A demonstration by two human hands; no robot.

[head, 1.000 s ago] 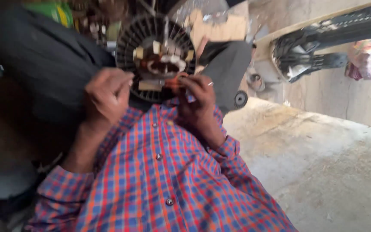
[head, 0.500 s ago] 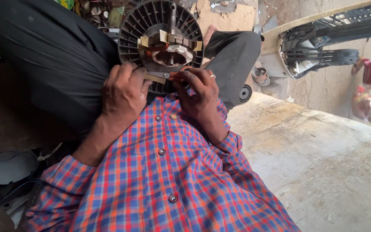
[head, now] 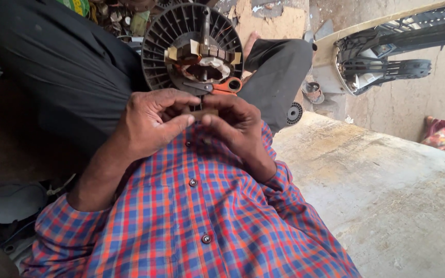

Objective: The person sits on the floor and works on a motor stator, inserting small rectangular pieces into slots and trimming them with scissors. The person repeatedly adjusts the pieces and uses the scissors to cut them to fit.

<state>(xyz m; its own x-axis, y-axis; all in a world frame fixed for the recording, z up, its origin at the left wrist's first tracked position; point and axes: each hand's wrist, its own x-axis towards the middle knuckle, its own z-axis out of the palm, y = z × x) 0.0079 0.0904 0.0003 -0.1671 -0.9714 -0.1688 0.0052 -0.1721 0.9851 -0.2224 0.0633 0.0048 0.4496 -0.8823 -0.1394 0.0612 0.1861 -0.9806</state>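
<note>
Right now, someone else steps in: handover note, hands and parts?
Left hand: fingertips pinch one end of a small brown strip, held over the lap.
Right hand: pinches the other end of the same strip.
Motor stator, a round black finned housing with windings and paper insulation pieces, rests on the black trousers just beyond the hands.
Orange-handled scissors lie against the stator's lower rim.
Done: several paper pieces already sit around the core.
Left: the strip is not yet in the stator.
</note>
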